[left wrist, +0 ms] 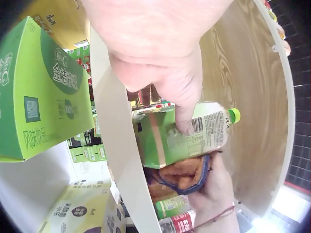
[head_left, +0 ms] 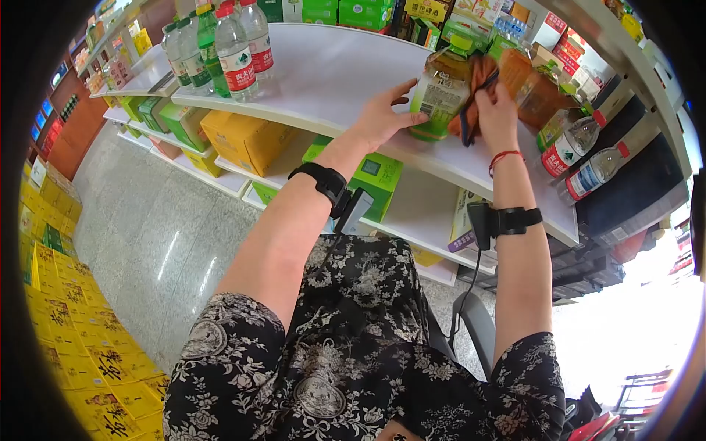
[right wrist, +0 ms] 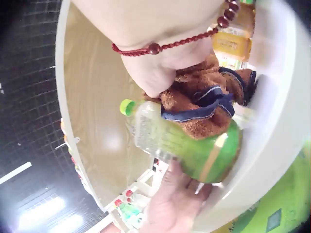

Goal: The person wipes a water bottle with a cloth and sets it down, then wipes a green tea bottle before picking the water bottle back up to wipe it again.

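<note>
A large drink bottle with a green cap and green label stands upright near the front edge of the white shelf. My left hand holds it from the left; in the left wrist view the thumb lies across the label, with the other fingers partly hidden behind the bottle. My right hand grips a bunched brown cloth with a dark blue border against the bottle's right side. The right wrist view shows the cloth against the bottle, below the shoulder.
Red-capped water bottles and green ones stand at the shelf's left. More bottles, including a red-capped one, stand close by my right hand. Cartons such as a yellow box fill the lower shelf. Yellow cartons are stacked at the left.
</note>
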Tool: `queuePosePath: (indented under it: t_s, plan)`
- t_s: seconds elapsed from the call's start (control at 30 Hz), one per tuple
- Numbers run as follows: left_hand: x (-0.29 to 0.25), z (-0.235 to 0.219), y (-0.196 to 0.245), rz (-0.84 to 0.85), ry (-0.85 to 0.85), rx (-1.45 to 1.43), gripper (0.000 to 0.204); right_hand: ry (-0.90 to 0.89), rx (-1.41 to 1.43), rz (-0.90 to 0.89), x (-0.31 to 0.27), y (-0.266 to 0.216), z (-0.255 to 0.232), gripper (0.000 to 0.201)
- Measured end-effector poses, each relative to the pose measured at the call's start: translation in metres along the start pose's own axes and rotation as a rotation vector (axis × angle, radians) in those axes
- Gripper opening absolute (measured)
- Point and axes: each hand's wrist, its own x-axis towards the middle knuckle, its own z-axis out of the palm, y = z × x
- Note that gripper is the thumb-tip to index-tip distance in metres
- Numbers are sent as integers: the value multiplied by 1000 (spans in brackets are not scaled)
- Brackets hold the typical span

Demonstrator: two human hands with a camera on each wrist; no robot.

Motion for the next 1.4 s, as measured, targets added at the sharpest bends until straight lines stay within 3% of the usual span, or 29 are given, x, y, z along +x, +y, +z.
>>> queuePosePath:
  t_s: [0.07, 0.23, 0.33, 0.4, 0.53, 0.63, 0.7, 0.8, 0.83, 0.97, 1.07, 1.13, 1.27, 1.33, 1.4]
  plan:
    - [-3, 3, 7, -28, -71, -151, 87, 84, 222, -72, -5, -23, -10, 32]
    - [-4, 3, 13, -50, -99, -146, 85, 141, 4, -270, 3, -9, -1, 36]
    - [-3, 1, 9, -60, -91, -59, 84, 137, 94, -207, -13, 16, 10, 39]
    - [0, 1, 2, -74, -92, -24, 85, -82, 35, 17, -26, 37, 16, 38]
    - [4, -2, 1, 3, -119, 132, 92, -31, 18, -90, -37, 39, 19, 34]
    - [1, 0, 10, -53, -158, 101, 94, -133, 21, 47, -28, 14, 2, 32]
    - [2, -1, 13, -109, -167, 61, 95, 47, 6, -55, -17, 2, -3, 32]
    - [-4, 0, 17, -127, -172, -4, 91, 87, 191, -119, -7, -22, -9, 33]
    - [-5, 1, 19, -151, -161, -33, 93, 113, 109, -211, 0, -20, -9, 35]
    - [0, 1, 11, -146, -109, 77, 98, 139, 56, -231, 2, -13, -2, 36]
    - [-1, 3, 10, -108, -60, 190, 98, 87, 148, -79, -12, -2, 6, 37]
    - [-4, 4, 18, -100, -50, 274, 98, -41, 50, 29, -18, 24, 16, 35]
    - [-2, 6, 15, -63, 3, 408, 95, -27, 35, -20, -36, 38, 23, 32]
    - [-3, 5, 9, -53, 14, 403, 95, -106, 33, 42, -36, 37, 20, 30]
    - [0, 5, 9, -34, 25, 402, 94, -71, 59, 71, -36, 22, 12, 29]
